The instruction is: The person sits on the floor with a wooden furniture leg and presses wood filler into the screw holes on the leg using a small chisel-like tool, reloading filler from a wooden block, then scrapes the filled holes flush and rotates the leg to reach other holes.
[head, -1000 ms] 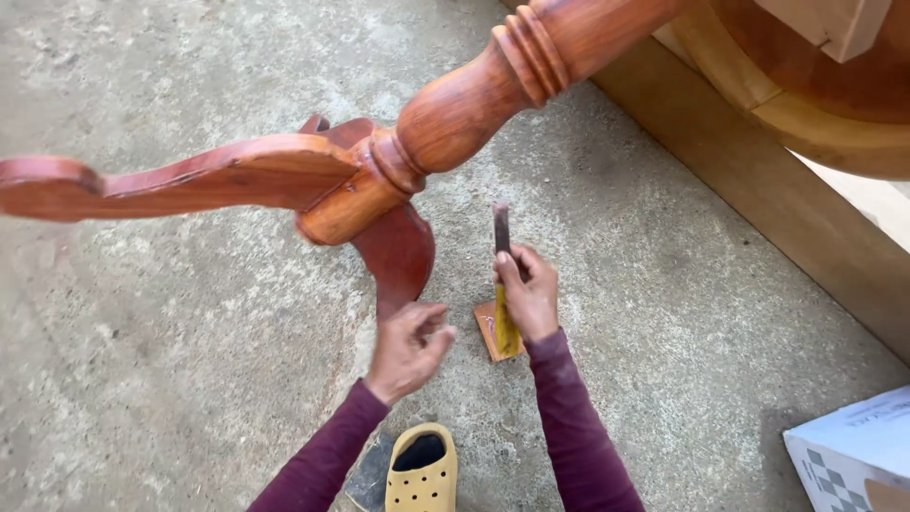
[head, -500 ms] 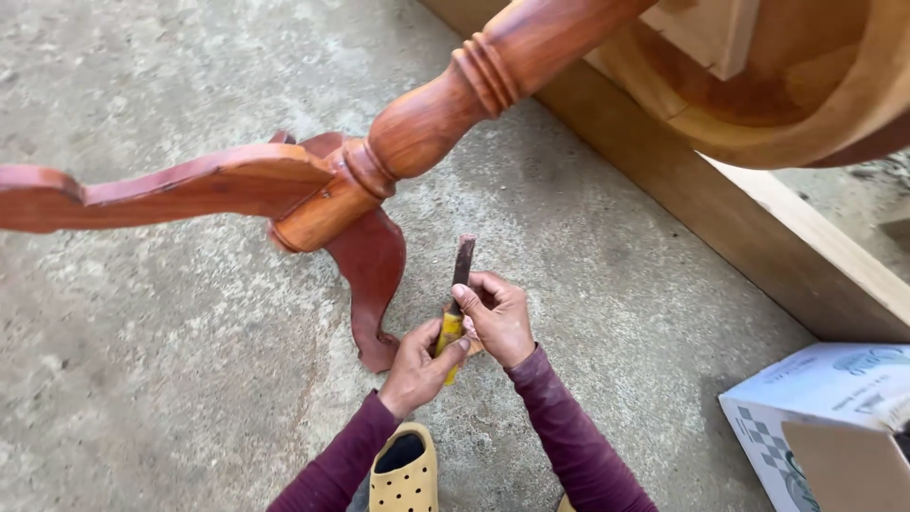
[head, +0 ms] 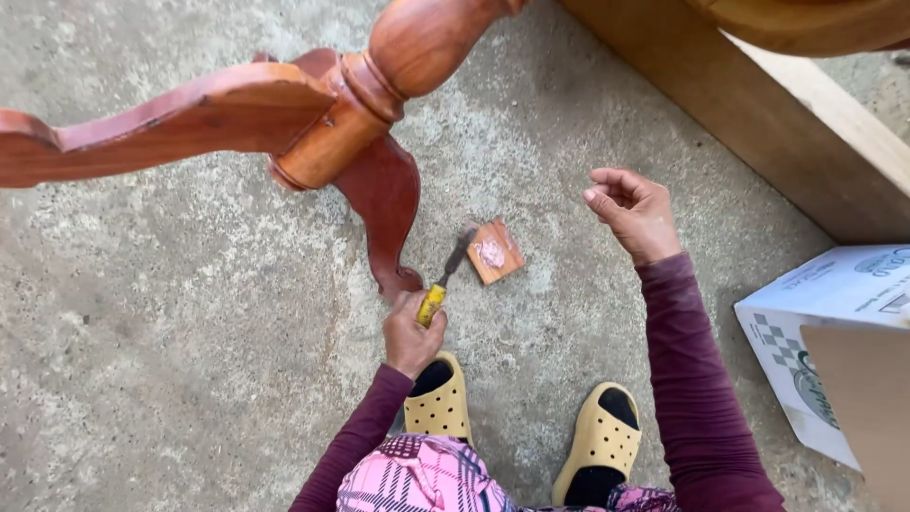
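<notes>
Left hand (head: pixel 413 334) gripping a yellow-handled putty knife (head: pixel 442 284) beside a paste-smeared wood block (head: pixel 494 252), right hand (head: pixel 633 210) loosely curled and empty; paste could smear the table leg (head: pixel 384 213).

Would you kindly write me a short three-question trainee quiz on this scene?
1. True or false: the right hand holds the scraper.
2. The scraper's blade points toward: A) the box B) the wood block C) a shoe.
3. What lies on top of the block?

Key: 1. False; the left hand holds it, and the right is raised and holds nothing. 2. B. 3. A pale pinkish dab, perhaps putty.
</notes>
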